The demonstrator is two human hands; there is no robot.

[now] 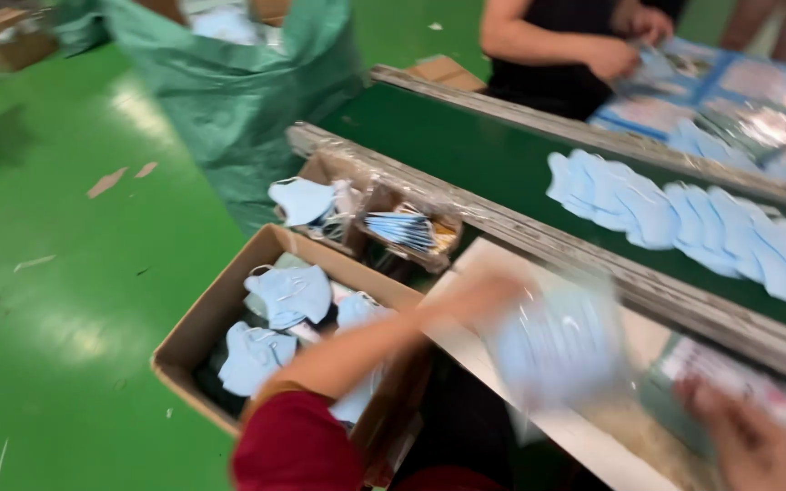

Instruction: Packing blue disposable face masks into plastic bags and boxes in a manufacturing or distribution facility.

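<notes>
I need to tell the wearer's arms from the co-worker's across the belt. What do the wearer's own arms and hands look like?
Both hands are bare, without gloves. The left hand comes from an arm with a dark red sleeve pushed up above the elbow. The right hand is motion-blurred, and no sleeve of it shows.

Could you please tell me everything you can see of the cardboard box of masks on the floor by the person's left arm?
The cardboard box is plain brown, open-topped and shallow, and sits on the green floor beside the work table. It is skewed to the frame. Several pale blue masks with thin ear loops lie loosely inside over a dark bottom. The person's left forearm, in a dark red sleeve, crosses above its near corner; whether it touches is unclear.
</notes>
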